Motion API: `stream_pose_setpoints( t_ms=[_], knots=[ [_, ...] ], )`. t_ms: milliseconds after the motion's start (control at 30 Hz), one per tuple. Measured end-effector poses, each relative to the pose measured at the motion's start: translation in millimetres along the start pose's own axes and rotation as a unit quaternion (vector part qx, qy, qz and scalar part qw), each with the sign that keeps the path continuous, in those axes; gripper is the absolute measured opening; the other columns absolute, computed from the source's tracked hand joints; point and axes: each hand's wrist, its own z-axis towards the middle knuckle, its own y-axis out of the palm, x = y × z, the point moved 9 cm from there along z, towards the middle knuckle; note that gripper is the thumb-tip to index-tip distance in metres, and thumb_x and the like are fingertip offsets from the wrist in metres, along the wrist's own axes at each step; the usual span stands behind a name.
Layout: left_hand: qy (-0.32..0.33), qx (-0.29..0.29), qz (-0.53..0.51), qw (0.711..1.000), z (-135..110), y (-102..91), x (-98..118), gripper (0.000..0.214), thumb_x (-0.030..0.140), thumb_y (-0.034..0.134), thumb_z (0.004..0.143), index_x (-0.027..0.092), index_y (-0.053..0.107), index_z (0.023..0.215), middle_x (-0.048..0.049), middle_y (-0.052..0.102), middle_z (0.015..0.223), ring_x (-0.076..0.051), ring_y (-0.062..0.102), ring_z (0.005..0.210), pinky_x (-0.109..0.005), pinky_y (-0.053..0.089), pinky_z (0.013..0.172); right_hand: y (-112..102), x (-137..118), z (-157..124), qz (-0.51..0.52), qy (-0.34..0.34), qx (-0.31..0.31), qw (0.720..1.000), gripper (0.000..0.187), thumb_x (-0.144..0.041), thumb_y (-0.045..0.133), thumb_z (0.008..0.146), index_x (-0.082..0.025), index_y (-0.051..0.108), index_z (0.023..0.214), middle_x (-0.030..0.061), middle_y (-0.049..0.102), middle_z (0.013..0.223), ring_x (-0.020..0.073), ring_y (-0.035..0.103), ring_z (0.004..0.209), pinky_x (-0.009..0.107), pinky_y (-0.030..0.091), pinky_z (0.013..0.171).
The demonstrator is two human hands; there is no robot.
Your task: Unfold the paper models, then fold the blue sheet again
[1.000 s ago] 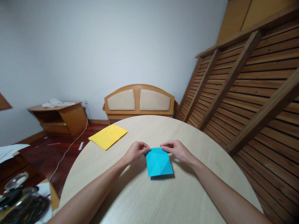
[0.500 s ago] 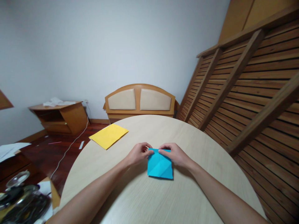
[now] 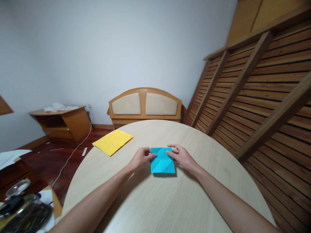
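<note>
A folded blue paper square (image 3: 162, 160) with creases lies on the round pale wooden table (image 3: 157, 200). My left hand (image 3: 141, 158) pinches the paper's left edge with thumb and fingers curled. My right hand (image 3: 182, 156) presses on its right edge and upper corner, fingers bent over the paper. Both forearms reach in from the bottom of the view.
A yellow paper sheet (image 3: 112, 141) lies at the table's far left edge. Behind the table stands a wooden headboard with beige pads (image 3: 145, 105). A slatted wooden frame (image 3: 255, 87) leans on the right. A low wooden cabinet (image 3: 62, 122) and clutter (image 3: 21, 207) are at the left.
The blue paper was turned and shifted slightly away from me, from tilted to squared up. Both hands moved with it, closing in on its two side edges.
</note>
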Motion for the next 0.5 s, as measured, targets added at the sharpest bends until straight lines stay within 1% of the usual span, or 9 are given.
stream_pose_setpoints(
  t_ms=[67, 133, 200, 267, 333, 400, 433, 467, 500],
  knots=[
    [0.007, 0.015, 0.008, 1.000, 0, -3.7, 2, 0.034, 0.044, 0.073, 0.076, 0.015, 0.057, 0.071, 0.0021, 0.056, 0.057, -0.011, 0.053, 0.055, -0.021, 0.039, 0.052, 16, 3, -3, 0.035, 0.007, -0.049, 0.998, 0.062, -0.046, 0.079, 0.072, -0.017, 0.053, 0.120, 0.0126, 0.072, 0.107, 0.0239, 0.071, 0.088, 0.038, 0.058, 0.076],
    [0.007, 0.029, 0.015, 0.999, 2, -7.7, 1, 0.035, 0.045, 0.074, 0.076, 0.015, 0.057, 0.074, 0.0019, 0.057, 0.056, -0.012, 0.055, 0.054, -0.021, 0.039, 0.051, 24, 2, -5, 0.031, 0.001, -0.075, 0.997, 0.060, -0.044, 0.080, 0.072, -0.016, 0.053, 0.117, 0.0142, 0.071, 0.113, 0.0248, 0.071, 0.092, 0.040, 0.058, 0.080],
    [-0.002, 0.041, 0.020, 0.999, 3, -11.5, -3, 0.034, 0.045, 0.074, 0.076, 0.015, 0.057, 0.079, 0.0019, 0.058, 0.056, -0.012, 0.057, 0.054, -0.021, 0.040, 0.050, 24, 2, -5, 0.015, 0.000, -0.075, 0.997, 0.059, -0.045, 0.080, 0.072, -0.016, 0.053, 0.116, 0.0148, 0.071, 0.113, 0.0252, 0.071, 0.093, 0.041, 0.058, 0.082],
    [-0.016, 0.045, 0.027, 0.998, 5, -14.0, -11, 0.032, 0.041, 0.073, 0.078, 0.015, 0.057, 0.090, 0.0017, 0.060, 0.058, -0.014, 0.060, 0.055, -0.021, 0.042, 0.051, 19, 4, -4, 0.007, 0.008, -0.064, 0.998, 0.061, -0.046, 0.079, 0.072, -0.016, 0.053, 0.118, 0.0144, 0.072, 0.110, 0.0253, 0.072, 0.091, 0.041, 0.058, 0.082],
    [-0.012, 0.059, 0.052, 0.997, 4, -17.3, -15, 0.032, 0.034, 0.069, 0.081, 0.015, 0.056, 0.102, -0.0005, 0.065, 0.067, -0.015, 0.063, 0.060, -0.023, 0.045, 0.054, 15, 8, -3, 0.004, 0.016, -0.058, 0.998, 0.060, -0.046, 0.079, 0.072, -0.016, 0.053, 0.117, 0.0135, 0.073, 0.105, 0.0251, 0.072, 0.089, 0.040, 0.058, 0.080],
    [0.025, 0.099, 0.118, 0.988, 0, -22.9, -10, 0.036, 0.029, 0.066, 0.083, 0.016, 0.054, 0.113, -0.0052, 0.069, 0.085, -0.017, 0.065, 0.072, -0.027, 0.051, 0.063, 14, 12, -3, -0.008, 0.022, -0.053, 0.998, 0.055, -0.045, 0.077, 0.074, -0.016, 0.054, 0.115, 0.0126, 0.073, 0.103, 0.0241, 0.072, 0.086, 0.037, 0.058, 0.075],
    [0.058, 0.121, 0.165, 0.977, -3, -23.8, -3, 0.037, 0.028, 0.065, 0.083, 0.017, 0.054, 0.116, -0.0076, 0.068, 0.097, -0.018, 0.066, 0.082, -0.031, 0.053, 0.071, 14, 15, -3, -0.019, 0.023, -0.049, 0.998, 0.053, -0.044, 0.076, 0.075, -0.016, 0.053, 0.114, 0.0123, 0.073, 0.103, 0.0234, 0.072, 0.084, 0.036, 0.058, 0.072],
    [0.096, 0.131, 0.214, 0.963, -8, -21.2, 5, 0.036, 0.028, 0.064, 0.084, 0.018, 0.055, 0.117, -0.0092, 0.067, 0.108, -0.020, 0.065, 0.093, -0.034, 0.053, 0.081, 14, 17, -3, -0.032, 0.021, -0.046, 0.998, 0.051, -0.043, 0.074, 0.076, -0.016, 0.053, 0.114, 0.0122, 0.073, 0.103, 0.0225, 0.071, 0.082, 0.034, 0.057, 0.069],
    [0.137, 0.123, 0.259, 0.948, -12, -13.8, 12, 0.034, 0.027, 0.063, 0.085, 0.019, 0.056, 0.117, -0.0103, 0.064, 0.118, -0.022, 0.062, 0.105, -0.038, 0.051, 0.092, 15, 18, -3, -0.045, 0.015, -0.043, 0.998, 0.049, -0.041, 0.073, 0.077, -0.016, 0.053, 0.114, 0.0121, 0.072, 0.103, 0.0217, 0.071, 0.080, 0.033, 0.056, 0.066]
  ],
)
